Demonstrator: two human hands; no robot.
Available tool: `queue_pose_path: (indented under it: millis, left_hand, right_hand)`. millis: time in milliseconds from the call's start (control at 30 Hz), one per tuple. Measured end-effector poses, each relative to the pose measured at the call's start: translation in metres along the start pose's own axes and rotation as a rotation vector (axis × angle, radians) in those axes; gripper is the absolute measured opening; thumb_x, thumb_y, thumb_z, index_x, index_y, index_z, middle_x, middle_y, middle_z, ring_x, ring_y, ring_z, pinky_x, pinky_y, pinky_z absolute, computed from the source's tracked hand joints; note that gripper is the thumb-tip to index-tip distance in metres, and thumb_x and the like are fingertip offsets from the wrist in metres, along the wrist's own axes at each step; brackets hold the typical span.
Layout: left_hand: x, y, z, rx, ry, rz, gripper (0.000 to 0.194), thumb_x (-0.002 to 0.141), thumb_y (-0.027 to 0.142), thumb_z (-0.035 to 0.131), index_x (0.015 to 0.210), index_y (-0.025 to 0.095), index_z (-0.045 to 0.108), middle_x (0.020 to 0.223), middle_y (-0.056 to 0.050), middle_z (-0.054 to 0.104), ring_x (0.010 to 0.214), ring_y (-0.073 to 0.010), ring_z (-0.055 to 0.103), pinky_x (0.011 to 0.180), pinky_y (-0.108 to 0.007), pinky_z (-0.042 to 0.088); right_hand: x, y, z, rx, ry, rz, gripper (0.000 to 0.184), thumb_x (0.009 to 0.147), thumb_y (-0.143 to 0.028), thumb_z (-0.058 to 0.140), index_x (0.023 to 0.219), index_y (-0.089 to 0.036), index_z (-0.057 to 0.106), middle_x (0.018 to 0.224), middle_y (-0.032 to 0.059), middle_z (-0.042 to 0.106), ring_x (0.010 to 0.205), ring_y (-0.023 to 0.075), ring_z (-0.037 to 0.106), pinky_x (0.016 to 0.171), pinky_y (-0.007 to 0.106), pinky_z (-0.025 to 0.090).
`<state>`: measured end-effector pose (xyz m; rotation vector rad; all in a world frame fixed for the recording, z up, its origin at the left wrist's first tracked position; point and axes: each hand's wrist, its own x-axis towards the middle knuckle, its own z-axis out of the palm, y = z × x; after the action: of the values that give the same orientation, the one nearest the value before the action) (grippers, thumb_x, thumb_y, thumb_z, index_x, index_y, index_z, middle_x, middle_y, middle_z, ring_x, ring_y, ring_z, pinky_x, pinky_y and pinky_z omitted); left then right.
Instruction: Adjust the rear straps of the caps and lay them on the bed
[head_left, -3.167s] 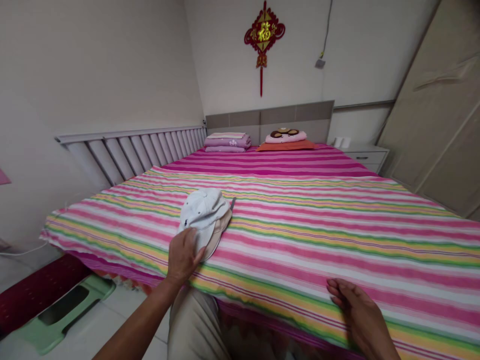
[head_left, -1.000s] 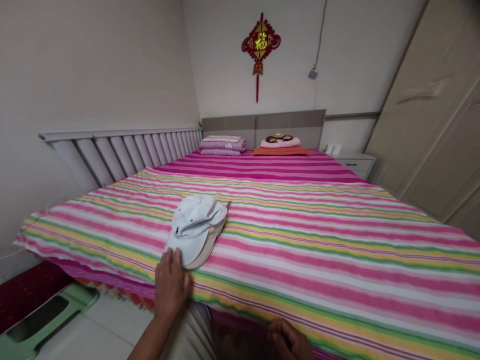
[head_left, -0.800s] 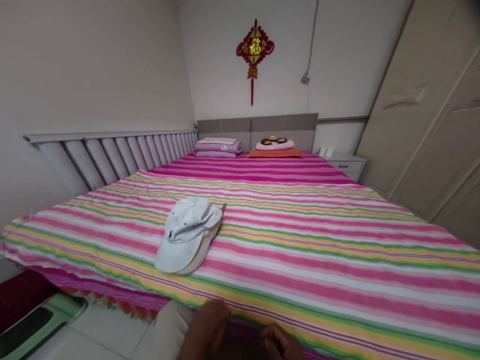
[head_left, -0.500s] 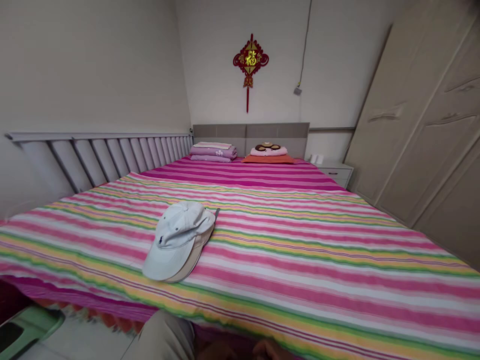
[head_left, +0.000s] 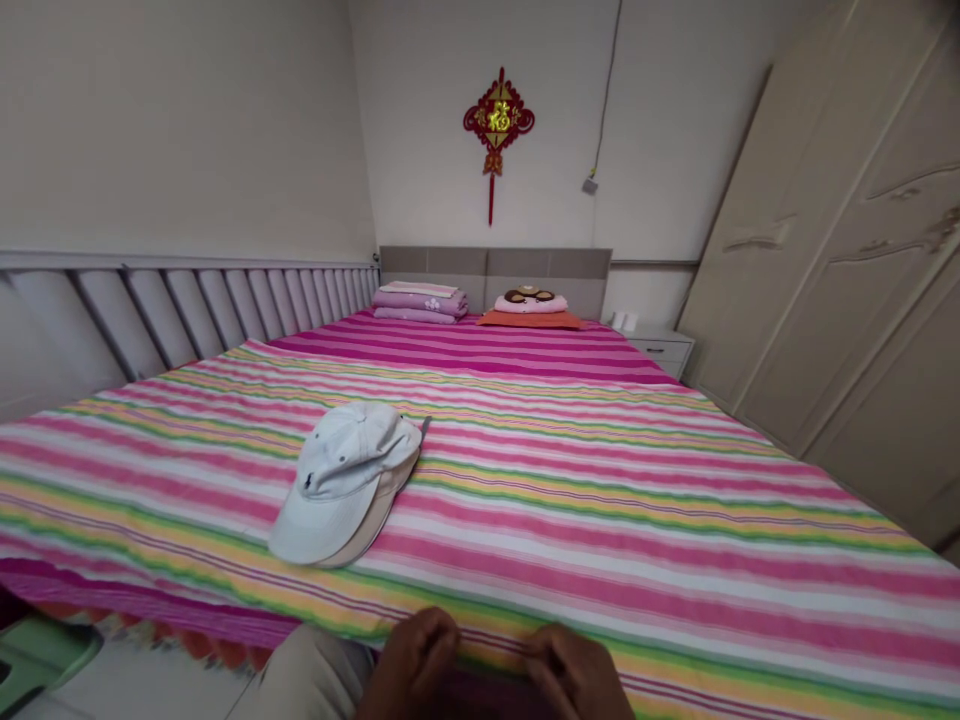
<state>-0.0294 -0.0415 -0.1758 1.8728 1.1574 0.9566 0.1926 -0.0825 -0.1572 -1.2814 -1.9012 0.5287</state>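
Note:
Down at the bed's near edge, my left hand (head_left: 420,655) is closed with its fingers curled inward. My right hand (head_left: 576,672) is closed in the same way, a short gap to its right. Both are against the front part of the striped sheet (head_left: 637,520); whether cloth is pinched in the fingers cannot be made out. Up and to the left of my hands, apart from them, lies a pale blue-white baseball cap (head_left: 337,495), brim toward me. It rests on a beige cap (head_left: 369,530), which is mostly hidden underneath.
Folded purple bedding (head_left: 420,303) and a pink pillow (head_left: 531,302) on an orange cloth lie by the headboard (head_left: 547,270). A railing (head_left: 187,305) runs along the left. On the right are a nightstand (head_left: 667,350) and wardrobe (head_left: 810,300). A green stool (head_left: 52,650) is bottom left.
My hands have come up from the bottom edge of the view to the bed's front edge. The whole scene has shifted slightly left; the caps lie unmoved on the sheet.

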Motion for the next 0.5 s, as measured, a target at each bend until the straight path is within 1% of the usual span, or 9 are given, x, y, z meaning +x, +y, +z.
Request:
queue_pose_path:
  millis: [33,67,100,167,233,333,500]
  left_hand:
    - [0.009,0.016,-0.008,-0.053,0.013,-0.024,0.032,0.080,0.041,0.040,0.064,0.018,0.055,0.056,-0.001,0.053,0.054,-0.0127,0.048,0.053,-0.023,0.035]
    - [0.019,0.031,-0.014,-0.105,0.044,-0.046,0.036,0.081,0.043,0.038,0.061,0.018,0.053,0.050,0.001,0.048,0.049,-0.0123,0.046,0.050,-0.023,0.034]
    - [0.028,0.043,-0.020,-0.133,0.118,-0.085,0.041,0.082,0.046,0.034,0.057,0.018,0.051,0.043,0.003,0.041,0.043,-0.0118,0.041,0.047,-0.023,0.031]
    - [0.044,0.060,-0.027,-0.134,0.257,-0.111,0.047,0.081,0.049,0.032,0.048,0.019,0.046,0.040,0.003,0.037,0.041,-0.0117,0.038,0.046,-0.025,0.028]
    - [0.056,0.071,-0.030,-0.120,0.335,-0.103,0.052,0.082,0.051,0.029,0.043,0.020,0.041,0.038,0.002,0.035,0.042,-0.0121,0.036,0.046,-0.026,0.027]
    - [0.067,0.083,-0.030,-0.099,0.345,-0.076,0.054,0.084,0.049,0.025,0.039,0.021,0.036,0.037,0.002,0.032,0.041,-0.0124,0.035,0.047,-0.027,0.027]
    - [0.075,0.093,-0.028,-0.117,0.318,-0.072,0.053,0.085,0.046,0.024,0.039,0.022,0.031,0.036,0.002,0.028,0.039,-0.0125,0.032,0.047,-0.028,0.024]
  right_hand:
    - [0.009,-0.007,-0.010,0.038,0.114,-0.007,0.029,0.080,-0.040,0.046,0.060,-0.020,0.048,0.052,-0.0015,0.049,0.047,0.0120,0.045,0.048,0.023,0.032]
    - [0.018,-0.014,-0.019,0.115,0.207,0.004,0.036,0.079,-0.047,0.045,0.055,-0.021,0.042,0.048,-0.0027,0.043,0.044,0.0114,0.041,0.045,0.023,0.030]
    - [0.027,-0.022,-0.027,0.222,0.248,0.040,0.039,0.080,-0.051,0.042,0.054,-0.021,0.040,0.048,-0.0031,0.041,0.044,0.0114,0.039,0.044,0.023,0.030]
    - [0.043,-0.035,-0.039,0.406,0.322,0.129,0.044,0.082,-0.054,0.036,0.053,-0.022,0.039,0.046,-0.0028,0.040,0.044,0.0121,0.039,0.045,0.024,0.033]
    - [0.055,-0.045,-0.047,0.522,0.378,0.199,0.047,0.082,-0.057,0.032,0.052,-0.022,0.040,0.045,-0.0023,0.040,0.043,0.0124,0.040,0.046,0.025,0.035]
    - [0.065,-0.052,-0.051,0.590,0.460,0.266,0.051,0.081,-0.062,0.030,0.049,-0.022,0.038,0.043,-0.0028,0.039,0.042,0.0118,0.038,0.046,0.026,0.033]
    - [0.072,-0.048,-0.050,0.626,0.492,0.311,0.054,0.080,-0.064,0.027,0.047,-0.022,0.036,0.041,-0.0031,0.038,0.041,0.0115,0.038,0.046,0.026,0.032]
